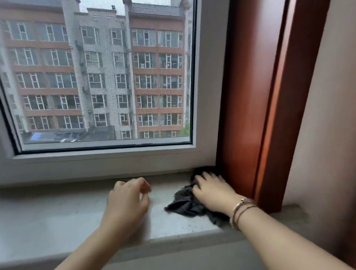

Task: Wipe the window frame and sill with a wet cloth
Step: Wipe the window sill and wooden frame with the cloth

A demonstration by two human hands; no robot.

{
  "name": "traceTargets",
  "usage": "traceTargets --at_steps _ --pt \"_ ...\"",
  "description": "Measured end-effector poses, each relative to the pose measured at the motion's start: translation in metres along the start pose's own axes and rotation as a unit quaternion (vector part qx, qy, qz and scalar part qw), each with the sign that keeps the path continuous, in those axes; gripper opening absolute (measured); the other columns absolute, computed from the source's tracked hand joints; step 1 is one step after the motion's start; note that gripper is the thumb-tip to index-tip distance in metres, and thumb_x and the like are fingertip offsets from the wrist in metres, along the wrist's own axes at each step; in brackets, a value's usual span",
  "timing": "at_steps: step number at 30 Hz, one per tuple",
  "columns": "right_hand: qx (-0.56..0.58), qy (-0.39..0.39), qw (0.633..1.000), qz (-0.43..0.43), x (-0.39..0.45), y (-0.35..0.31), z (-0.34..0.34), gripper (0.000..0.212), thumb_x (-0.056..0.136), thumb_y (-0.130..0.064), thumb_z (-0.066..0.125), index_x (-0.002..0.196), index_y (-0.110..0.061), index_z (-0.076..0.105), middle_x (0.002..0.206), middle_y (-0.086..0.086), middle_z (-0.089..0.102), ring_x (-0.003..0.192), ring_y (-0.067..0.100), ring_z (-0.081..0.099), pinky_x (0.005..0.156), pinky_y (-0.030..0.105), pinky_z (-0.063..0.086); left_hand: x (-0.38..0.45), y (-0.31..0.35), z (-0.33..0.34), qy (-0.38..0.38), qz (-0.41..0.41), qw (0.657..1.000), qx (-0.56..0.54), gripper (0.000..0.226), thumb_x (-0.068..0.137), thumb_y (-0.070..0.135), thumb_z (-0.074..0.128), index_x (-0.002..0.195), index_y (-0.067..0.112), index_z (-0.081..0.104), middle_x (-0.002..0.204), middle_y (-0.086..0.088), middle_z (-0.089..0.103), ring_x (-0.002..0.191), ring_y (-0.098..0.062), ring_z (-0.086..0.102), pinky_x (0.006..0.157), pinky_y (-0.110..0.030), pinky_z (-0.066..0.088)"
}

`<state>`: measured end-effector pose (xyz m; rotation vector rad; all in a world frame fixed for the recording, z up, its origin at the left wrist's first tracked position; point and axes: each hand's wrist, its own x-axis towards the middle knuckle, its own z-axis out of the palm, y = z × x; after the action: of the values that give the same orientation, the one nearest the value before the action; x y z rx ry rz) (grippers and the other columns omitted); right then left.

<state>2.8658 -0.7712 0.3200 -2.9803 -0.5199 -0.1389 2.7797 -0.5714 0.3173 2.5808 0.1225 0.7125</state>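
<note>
At lower right the right hand (212,192) presses flat on a dark cloth (186,203) on the sill (53,219), while the left hand (128,199), loosely curled and holding nothing, rests at centre.

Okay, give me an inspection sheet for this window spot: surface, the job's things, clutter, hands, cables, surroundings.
Surface: pale stone sill, with dark specks near its front right edge.
Job's things: dark cloth bunched on the sill at the right corner, against the white window frame.
Clutter: nothing seen.
Hands: right hand presses flat on the cloth; left hand rests on the bare sill, fingers loosely curled, holding nothing. Bracelets on the right wrist.
Cables: nothing seen.
Surroundings: reddish wooden trim right of the frame, plain wall beyond; apartment blocks outside through the screened pane.
</note>
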Motion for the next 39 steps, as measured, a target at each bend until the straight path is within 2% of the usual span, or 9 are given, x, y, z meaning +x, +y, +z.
traceTargets --at_steps 4,8,11,15,20,31,33,37,39 --pt "0.012 -0.002 1.000 0.017 0.003 0.008 0.000 0.043 0.096 -0.031 0.030 0.133 -0.012 0.042 0.139 0.014 0.039 0.131 0.030 0.033 0.111 0.038 0.022 -0.018 0.000 0.002 0.069 -0.011 0.997 0.032 0.018 0.093 0.028 0.043 0.093 0.023 0.060 0.094 0.010 0.064 0.090 -0.018 0.043 0.076 -0.031 0.030" --pt "0.017 0.002 1.000 0.016 0.006 0.002 -0.001 0.046 0.095 -0.034 0.031 0.135 -0.013 0.043 0.141 0.013 0.038 0.132 0.032 0.033 0.112 0.038 0.021 -0.026 0.002 0.004 0.159 0.018 0.985 0.070 0.016 0.087 0.022 0.044 0.081 0.020 0.058 0.074 0.007 0.059 0.078 -0.022 0.048 0.071 -0.036 0.036" --pt "0.014 -0.012 1.000 -0.002 0.006 0.005 -0.003 0.049 0.095 -0.036 0.030 0.137 -0.014 0.040 0.145 0.012 0.035 0.134 0.031 0.030 0.113 0.039 0.019 -0.029 0.004 0.007 0.168 0.013 0.982 0.089 0.013 0.089 0.014 0.051 0.078 0.020 0.055 0.073 0.007 0.057 0.078 -0.022 0.046 0.072 -0.036 0.036" --pt "0.003 -0.036 0.999 -0.021 0.009 0.006 -0.005 0.051 0.095 -0.038 0.028 0.139 -0.014 0.037 0.147 0.012 0.032 0.136 0.032 0.027 0.114 0.041 0.018 -0.027 0.002 0.008 0.165 0.024 0.983 0.078 0.018 0.085 0.023 0.039 0.076 0.020 0.055 0.071 0.008 0.057 0.077 -0.022 0.045 0.073 -0.037 0.037" --pt "0.006 -0.044 0.998 -0.048 0.015 0.002 -0.005 0.053 0.095 -0.039 0.029 0.141 -0.014 0.035 0.150 0.012 0.028 0.138 0.032 0.023 0.116 0.042 0.014 -0.028 0.004 0.008 0.169 0.040 0.982 0.074 0.018 0.085 0.024 0.038 0.075 0.022 0.053 0.072 0.011 0.056 0.077 -0.020 0.045 0.071 -0.035 0.036" --pt "0.051 0.002 0.981 -0.189 -0.006 -0.068 0.011 0.043 0.093 -0.034 0.033 0.128 -0.014 0.049 0.134 0.010 0.043 0.130 0.028 0.031 0.114 0.042 0.017 -0.032 0.004 0.005 0.162 0.052 0.984 0.053 0.015 0.085 0.025 0.042 0.074 0.025 0.051 0.071 0.012 0.056 0.077 -0.018 0.045 0.069 -0.034 0.036" --pt "0.058 -0.002 0.984 -0.168 -0.010 -0.055 0.009 0.042 0.093 -0.033 0.033 0.127 -0.015 0.049 0.134 0.009 0.043 0.131 0.026 0.031 0.113 0.041 0.019 -0.032 0.002 0.004 0.160 0.047 0.985 0.038 0.016 0.089 0.020 0.046 0.075 0.024 0.053 0.072 0.011 0.057 0.078 -0.018 0.045 0.070 -0.035 0.037" --pt "0.045 -0.011 0.999 -0.011 -0.005 0.005 0.000 0.040 0.096 -0.032 0.028 0.124 -0.010 0.047 0.133 0.016 0.042 0.129 0.032 0.035 0.108 0.041 0.025 -0.030 0.001 0.003 0.139 0.030 0.989 -0.031 0.015 0.090 0.013 0.053 0.077 0.020 0.057 0.072 0.008 0.059 0.081 -0.020 0.046 0.075 -0.036 0.038" --pt "0.015 -0.018 0.999 0.026 0.001 0.012 0.000 0.043 0.096 -0.031 0.027 0.126 -0.007 0.045 0.133 0.020 0.041 0.128 0.036 0.036 0.107 0.040 0.026 -0.029 -0.001 0.002 0.131 0.015 0.988 -0.076 0.015 0.090 0.013 0.052 0.078 0.018 0.059 0.071 0.008 0.060 0.083 -0.021 0.047 0.077 -0.037 0.039"
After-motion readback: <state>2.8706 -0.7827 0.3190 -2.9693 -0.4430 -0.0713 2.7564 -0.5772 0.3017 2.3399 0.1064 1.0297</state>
